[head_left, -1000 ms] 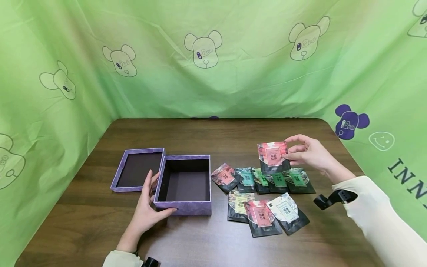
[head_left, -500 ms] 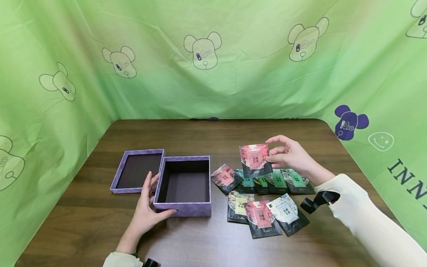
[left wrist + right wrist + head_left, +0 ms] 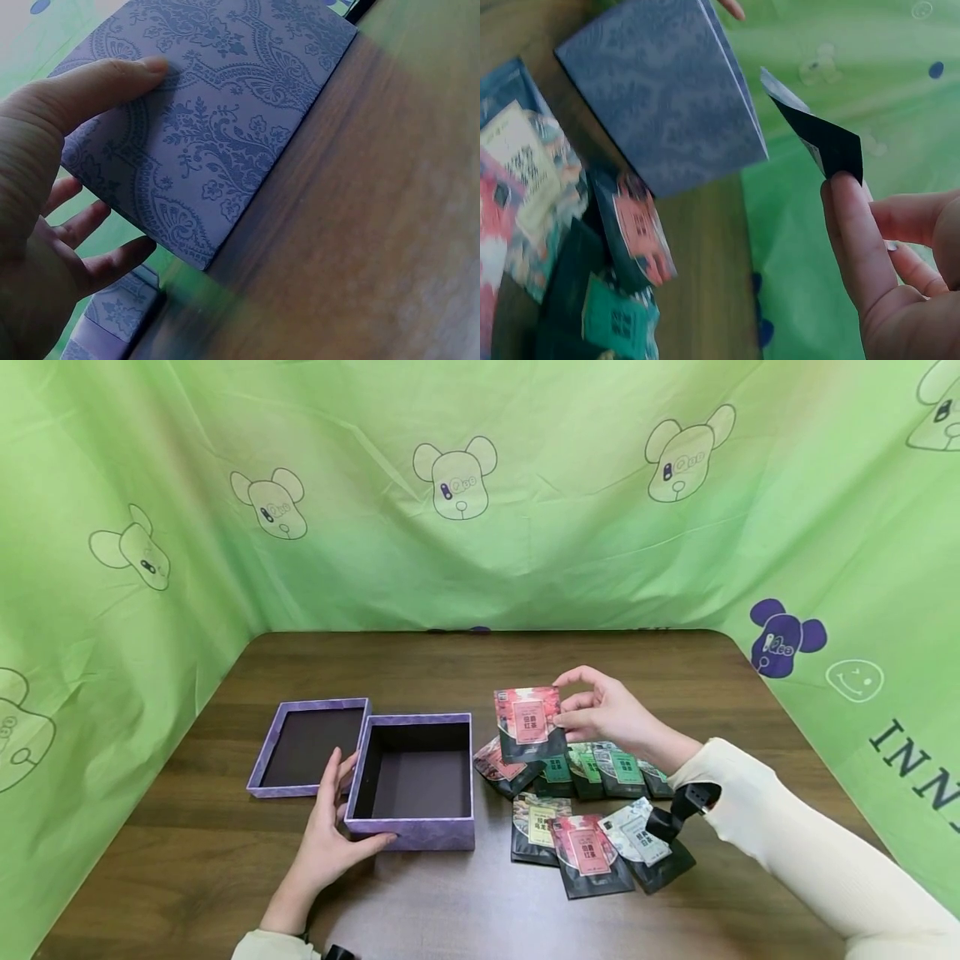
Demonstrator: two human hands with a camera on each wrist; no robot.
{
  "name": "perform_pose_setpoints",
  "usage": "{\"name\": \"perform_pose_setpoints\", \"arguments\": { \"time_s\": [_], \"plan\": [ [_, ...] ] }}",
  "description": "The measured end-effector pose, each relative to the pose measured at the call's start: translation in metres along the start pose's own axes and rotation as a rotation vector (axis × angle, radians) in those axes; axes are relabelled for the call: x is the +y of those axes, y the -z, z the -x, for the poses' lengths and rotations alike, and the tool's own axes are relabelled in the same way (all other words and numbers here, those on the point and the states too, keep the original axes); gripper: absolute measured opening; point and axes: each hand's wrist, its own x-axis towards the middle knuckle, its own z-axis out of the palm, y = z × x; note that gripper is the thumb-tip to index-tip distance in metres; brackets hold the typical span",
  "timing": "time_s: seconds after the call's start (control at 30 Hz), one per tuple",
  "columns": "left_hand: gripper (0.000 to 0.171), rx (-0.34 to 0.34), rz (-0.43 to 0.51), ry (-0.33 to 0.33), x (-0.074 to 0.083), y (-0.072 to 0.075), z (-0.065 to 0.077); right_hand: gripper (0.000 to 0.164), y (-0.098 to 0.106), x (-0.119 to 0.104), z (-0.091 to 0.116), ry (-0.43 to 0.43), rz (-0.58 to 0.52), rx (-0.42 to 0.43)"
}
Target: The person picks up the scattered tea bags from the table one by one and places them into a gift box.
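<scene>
My right hand (image 3: 611,714) pinches a tea sachet (image 3: 529,722) by its right edge, between thumb and fingers. The sachet is red and black with a pink label; it is held up over the back row of sachets, and the right wrist view shows its dark back (image 3: 832,146). Left of it stands a purple patterned box (image 3: 442,837), lidless, with a bare dark inside. My left hand (image 3: 326,843) grips that box at its front left corner. In the left wrist view the thumb (image 3: 124,79) lies on the patterned front wall, the fingers around the side.
The box's lid (image 3: 272,739) lies inside up, just left of the box. More sachets lie right of the box: a back row with green ones (image 3: 622,768), and in front a yellow-labelled (image 3: 532,839), a red (image 3: 590,860) and a white one (image 3: 663,864). A green curtain (image 3: 555,560) surrounds the wooden table.
My right hand has carried the red sachet leftward, from above the right end of the back row to near the box. The left hand and box have kept their place.
</scene>
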Motion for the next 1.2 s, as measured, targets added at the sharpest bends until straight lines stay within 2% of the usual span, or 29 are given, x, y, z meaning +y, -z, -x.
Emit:
{"name": "perform_pose_setpoints", "arguments": {
  "time_s": [0.37,0.6,0.87,1.2],
  "plan": [
    [0.128,0.017,-0.011,0.009,0.002,0.000,0.000,0.041,-0.035,-0.004,-0.015,-0.006,-0.086,-0.078],
    [0.114,0.026,0.010,0.006,0.001,-0.001,-0.001,0.040,-0.056,-0.004,-0.022,-0.027,-0.121,-0.090],
    [0.110,0.020,0.046,0.015,0.001,-0.001,-0.002,0.040,-0.073,-0.007,-0.026,-0.046,-0.121,-0.086],
    [0.098,0.023,0.067,-0.029,-0.002,-0.001,0.002,0.037,-0.094,-0.013,-0.032,-0.090,-0.101,-0.140]
  ]
}}
